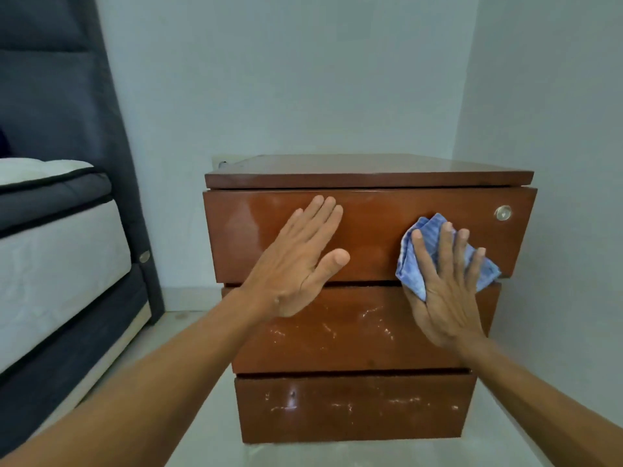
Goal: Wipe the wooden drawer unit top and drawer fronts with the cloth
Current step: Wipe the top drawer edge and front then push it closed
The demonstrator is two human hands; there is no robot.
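A glossy brown wooden drawer unit (367, 178) with three drawer fronts stands against the wall. My right hand (445, 291) presses a crumpled blue striped cloth (416, 267) flat against the right part of the top drawer front (371, 230), at its lower edge. My left hand (296, 264) lies flat, fingers together, on the left half of that same drawer front and holds nothing. A round metal lock (503, 213) sits at the top drawer's right end. The middle drawer front (337, 335) and bottom drawer front (354, 406) show whitish scratch marks.
A bed (57, 251) with a dark upholstered headboard (67, 96) and white mattress stands to the left. Pale walls meet in a corner behind and to the right of the unit. A light tiled floor (202, 433) runs between the bed and the unit.
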